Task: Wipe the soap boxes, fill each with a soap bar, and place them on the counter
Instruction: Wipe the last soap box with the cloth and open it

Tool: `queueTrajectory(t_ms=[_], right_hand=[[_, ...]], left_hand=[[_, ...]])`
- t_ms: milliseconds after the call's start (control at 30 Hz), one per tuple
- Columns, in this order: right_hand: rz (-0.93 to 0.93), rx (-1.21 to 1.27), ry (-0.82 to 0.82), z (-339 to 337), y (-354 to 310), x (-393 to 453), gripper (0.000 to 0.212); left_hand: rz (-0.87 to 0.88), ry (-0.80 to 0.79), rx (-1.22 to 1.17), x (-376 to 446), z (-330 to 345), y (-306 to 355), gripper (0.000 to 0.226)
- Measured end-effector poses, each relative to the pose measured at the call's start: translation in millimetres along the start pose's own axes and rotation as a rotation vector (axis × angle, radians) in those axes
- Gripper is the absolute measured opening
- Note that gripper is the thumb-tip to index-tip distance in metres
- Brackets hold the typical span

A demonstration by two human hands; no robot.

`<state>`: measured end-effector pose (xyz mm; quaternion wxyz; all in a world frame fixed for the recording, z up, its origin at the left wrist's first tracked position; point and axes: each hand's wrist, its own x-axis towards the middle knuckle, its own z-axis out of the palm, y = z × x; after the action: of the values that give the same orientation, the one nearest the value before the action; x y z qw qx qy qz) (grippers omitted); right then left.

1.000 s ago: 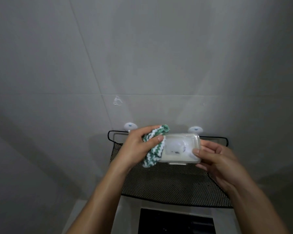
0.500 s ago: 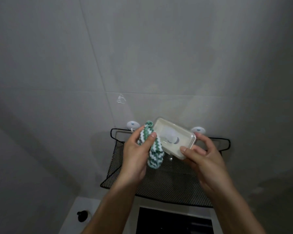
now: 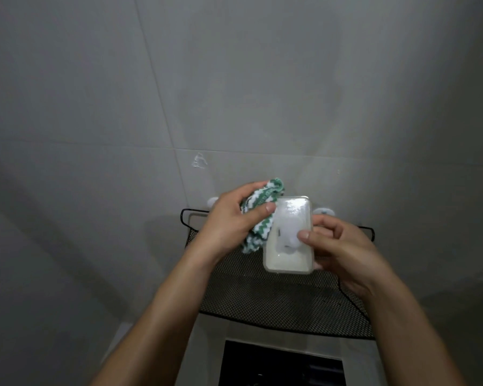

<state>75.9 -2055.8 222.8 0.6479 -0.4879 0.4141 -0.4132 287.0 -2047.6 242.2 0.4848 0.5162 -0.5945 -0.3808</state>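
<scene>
Left hand (image 3: 229,221) bunched around a green-and-white cloth (image 3: 258,218), thumb pinning it, cloth touching the upper left edge of the soap box (image 3: 289,238). Right hand (image 3: 343,252) gripping the box from its right side, thumb on top near the middle and fingers curled behind, box held long side upright in the air above a black mesh shelf (image 3: 276,296) on the grey tiled wall (image 3: 234,93). Translucent white box, something pale and blurred showing through it; a dark rectangle (image 3: 282,363) below the shelf.
</scene>
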Motion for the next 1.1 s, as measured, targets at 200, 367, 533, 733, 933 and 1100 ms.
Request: queueTrajectory(t_ms=[200,367,533,733,933,1100], right_hand=[[-0.039,0.156,0.158,0.9,5.3,0.6,0.040],[-0.097,0.260,0.247,-5.4,-0.8,3.3,0.027],[-0.085,0.249,0.229,3.3,4.7,0.9,0.051],[0.015,0.163,0.105,-19.3,-5.0,-3.3,0.040],[0.031,0.149,0.107,-14.0,-6.7,-3.3,0.008],[0.026,0.266,0.200,-5.9,0.3,-2.6,0.020]], left_hand=[[0.046,0.120,0.108,-22.9,32.6,-6.3,0.045],[0.070,0.136,0.049,-40.8,47.4,-17.4,0.041],[-0.163,0.132,-0.478,-31.1,46.5,-23.8,0.039],[-0.184,-0.029,-0.393,-11.9,3.6,-28.8,0.045],[-0.133,0.064,-0.365,-6.9,2.6,-25.8,0.042],[-0.168,0.172,-0.368,-22.5,21.3,-29.8,0.038]])
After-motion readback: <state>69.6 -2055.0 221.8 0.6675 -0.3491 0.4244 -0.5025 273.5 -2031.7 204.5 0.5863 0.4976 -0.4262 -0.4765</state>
